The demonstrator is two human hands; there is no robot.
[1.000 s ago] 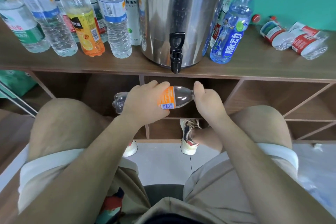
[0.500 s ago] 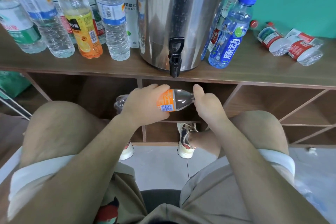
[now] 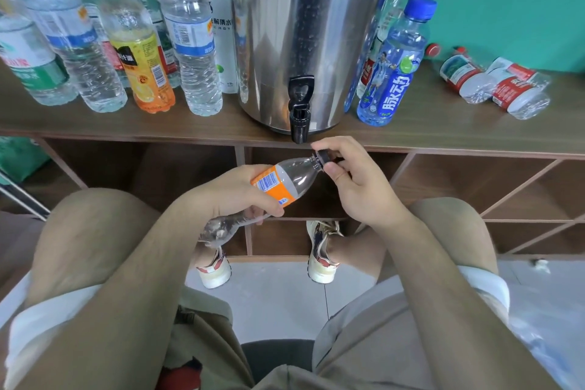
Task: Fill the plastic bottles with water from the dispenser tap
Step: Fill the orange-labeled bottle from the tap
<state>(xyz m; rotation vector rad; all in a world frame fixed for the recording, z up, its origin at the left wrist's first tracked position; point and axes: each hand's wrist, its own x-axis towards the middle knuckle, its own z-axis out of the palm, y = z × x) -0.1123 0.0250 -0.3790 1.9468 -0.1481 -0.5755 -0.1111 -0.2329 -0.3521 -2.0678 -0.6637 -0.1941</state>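
Observation:
My left hand (image 3: 231,193) grips an orange-labelled clear plastic bottle (image 3: 285,180) around its middle, tilted with the neck up to the right. My right hand (image 3: 351,180) pinches the bottle's dark cap (image 3: 323,157) between thumb and fingers. The cap sits just below and right of the black dispenser tap (image 3: 299,111), which juts from a steel dispenser (image 3: 311,28) on the wooden shelf top (image 3: 443,133). The bottle looks empty.
Several capped bottles stand left of the dispenser, among them a yellow-capped orange one (image 3: 139,54). A blue bottle (image 3: 395,66) and red-capped bottles stand to the right; two small bottles (image 3: 493,85) lie on their sides. Open cubbies sit below; my knees flank the hands.
The bottle has tipped from lying level to neck-up and risen toward the tap. My right hand has shifted from covering the neck to pinching the cap, which now shows.

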